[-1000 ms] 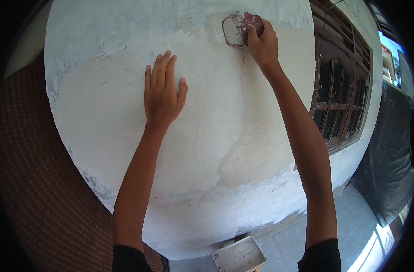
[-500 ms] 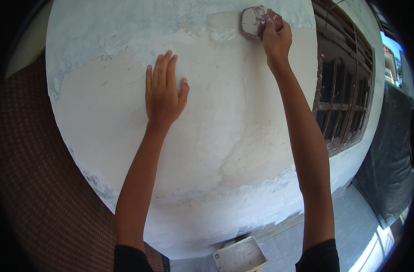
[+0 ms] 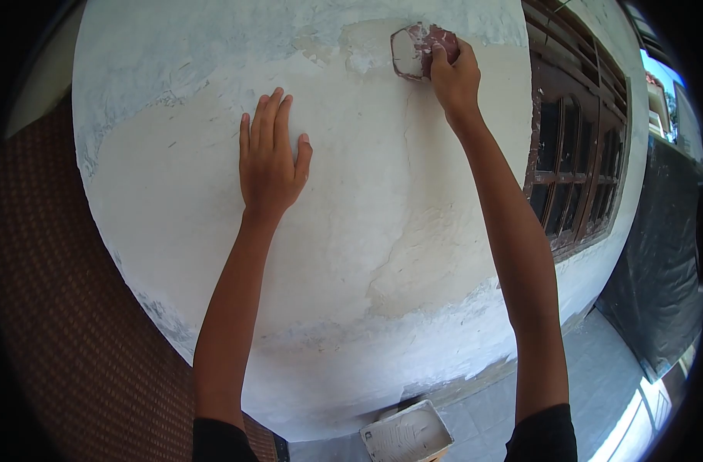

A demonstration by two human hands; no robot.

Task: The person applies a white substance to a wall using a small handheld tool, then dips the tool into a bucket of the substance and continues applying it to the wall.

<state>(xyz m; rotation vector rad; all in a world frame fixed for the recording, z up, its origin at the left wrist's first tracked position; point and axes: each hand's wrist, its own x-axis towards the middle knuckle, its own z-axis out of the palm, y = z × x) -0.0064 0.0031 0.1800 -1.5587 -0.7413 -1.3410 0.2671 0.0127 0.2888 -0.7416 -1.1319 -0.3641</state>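
Observation:
My left hand [image 3: 272, 158] lies flat on the wall [image 3: 328, 223], its fingers stretched upward and the thumb out to the side. Higher up and to the right, my right hand [image 3: 455, 73] grips a reddish-brown putty scraper [image 3: 441, 42] smeared with white putty. Thumb is on the near face of the scraper; the other fingers are mostly hidden behind it. The scraper is up against the wall, just right of a rough beige patch. Below it, a thin crack runs down the plaster.
A tray of white putty [image 3: 409, 435] sits on the grey floor [image 3: 482, 420] at the wall's foot. To the right is a dark wooden window [image 3: 579, 154], with a black sheet [image 3: 652, 262] beyond it. A brown woven screen [image 3: 66, 292] stands along the left.
My right hand has moved a little left and down with the scraper. My left hand keeps its place on the wall, while the whole view has shifted slightly.

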